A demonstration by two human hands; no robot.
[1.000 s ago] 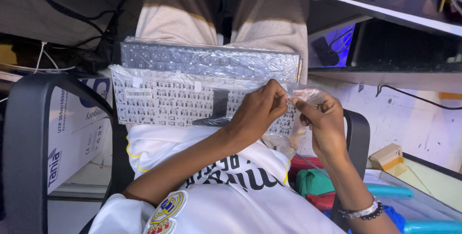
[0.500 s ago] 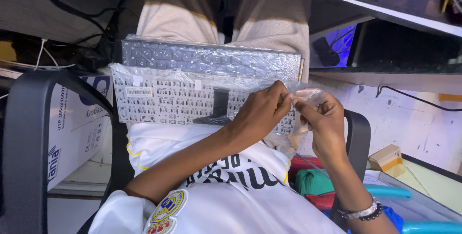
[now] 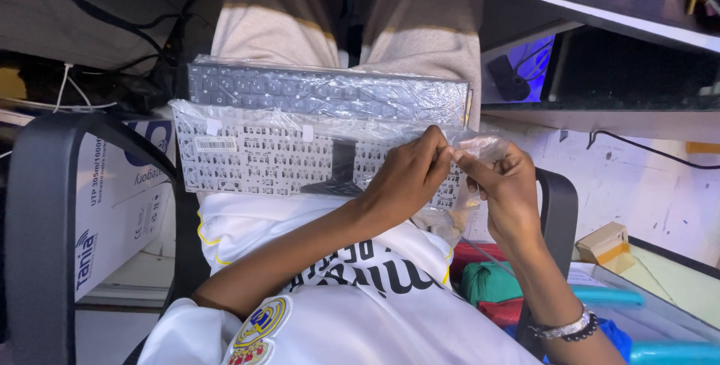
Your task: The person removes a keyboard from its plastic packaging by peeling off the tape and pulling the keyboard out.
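Two laptop keyboards in clear plastic bags lie across my lap. The far one (image 3: 322, 91) shows its dark keys. The near one (image 3: 262, 159) lies back side up, pale metal with a black ribbon cable in the middle. My left hand (image 3: 409, 177) rests on the right end of the near keyboard, its fingertips pinching the bag's plastic. My right hand (image 3: 510, 192) meets it there and pinches the loose end of the same bag (image 3: 480, 144). A beaded bracelet is on my right wrist.
I sit in a chair with dark armrests (image 3: 45, 207). A white cardboard box (image 3: 112, 207) stands at the left. A white desk edge (image 3: 570, 5) and a dark shelf run along the upper right. A small tan box (image 3: 604, 245) and red, green and blue items (image 3: 487, 282) lie at the lower right.
Both hands stay at the bag's right end; the fingers have shifted only slightly on the plastic. The keyboards have not moved.
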